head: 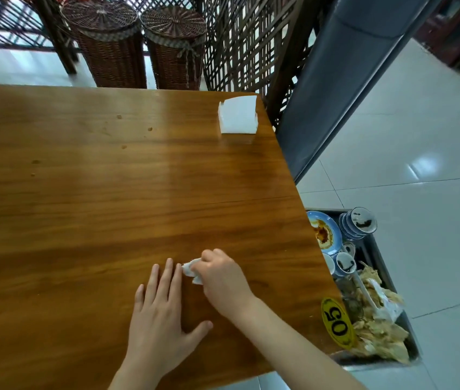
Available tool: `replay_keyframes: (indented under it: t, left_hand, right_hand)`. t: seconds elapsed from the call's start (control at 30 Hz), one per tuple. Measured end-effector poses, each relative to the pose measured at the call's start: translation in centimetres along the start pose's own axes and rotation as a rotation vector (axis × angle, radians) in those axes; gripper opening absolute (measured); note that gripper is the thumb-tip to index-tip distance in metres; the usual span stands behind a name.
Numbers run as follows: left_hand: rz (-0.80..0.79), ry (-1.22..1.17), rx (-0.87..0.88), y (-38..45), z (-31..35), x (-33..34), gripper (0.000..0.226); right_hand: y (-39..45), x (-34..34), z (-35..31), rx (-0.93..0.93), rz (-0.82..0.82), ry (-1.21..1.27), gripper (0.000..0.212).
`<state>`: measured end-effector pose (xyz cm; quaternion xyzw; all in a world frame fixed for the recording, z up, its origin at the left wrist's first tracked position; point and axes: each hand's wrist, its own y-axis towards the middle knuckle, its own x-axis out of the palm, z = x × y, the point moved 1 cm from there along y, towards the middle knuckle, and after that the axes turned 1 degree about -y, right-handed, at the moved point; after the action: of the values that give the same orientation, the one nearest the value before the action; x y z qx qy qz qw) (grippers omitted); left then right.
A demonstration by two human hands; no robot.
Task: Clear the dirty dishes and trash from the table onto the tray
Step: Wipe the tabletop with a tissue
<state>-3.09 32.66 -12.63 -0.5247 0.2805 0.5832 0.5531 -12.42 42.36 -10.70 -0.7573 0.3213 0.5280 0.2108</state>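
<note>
Your right hand (pixel 219 274) pinches a crumpled white paper napkin (pixel 191 270) against the glossy brown wooden bench (pixel 110 192), near its front edge, fingers curled round the wad. Your left hand (pixel 158 313) lies flat on the bench just beside it, fingers straight and spread wide, fingertips almost touching the napkin. Off the bench's right edge, lower down, stands the grey metal tray (pixel 386 280), already loaded: a blue plate smeared with brown sauce (pixel 325 230) at the far end, a stack of blue-and-white small bowls (pixel 356 223) beside it, two blue-and-white cups (pixel 344 263) nearer the middle, and a heap of pale food scraps and used paper (pixel 380 322) filling the near end, with a white spoon (pixel 365 291) lying in it. A yellow oval tag marked 05 (pixel 338 323) sits at the bench's right edge. At the far right corner of the bench stands a white napkin holder (pixel 238 115), well apart from your hands.
</note>
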Motion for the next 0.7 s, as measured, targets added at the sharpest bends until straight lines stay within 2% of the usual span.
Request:
replay_keyframes:
  t: [0.1, 0.23, 0.37, 0.5, 0.7]
  left_hand:
    - [-0.017, -0.006, -0.012, 0.0, 0.2, -0.1, 0.108]
    - [-0.02, -0.024, -0.018, 0.1, 0.1, -0.2, 0.109]
    - [-0.016, -0.04, -0.024, 0.1, 0.1, 0.1, 0.109]
    - [-0.006, -0.037, -0.027, 0.2, -0.1, 0.2, 0.111]
    - [0.024, -0.043, -0.031, 0.2, -0.2, 0.3, 0.113]
  right_hand:
    - [-0.4, -1.7, 1.6, 0.038, 0.023, 0.019, 0.02]
    - [0.1, -5.5, 8.6, 0.306, 0.208, 0.054, 0.023]
    - [1.2, -7.7, 14.4, 0.492, 0.296, -0.019, 0.022]
    - [1.0, -6.9, 16.1, 0.54, 0.214, -0.104, 0.027]
    - [-1.2, -5.2, 14.2, 0.589, 0.19, -0.01, 0.016]
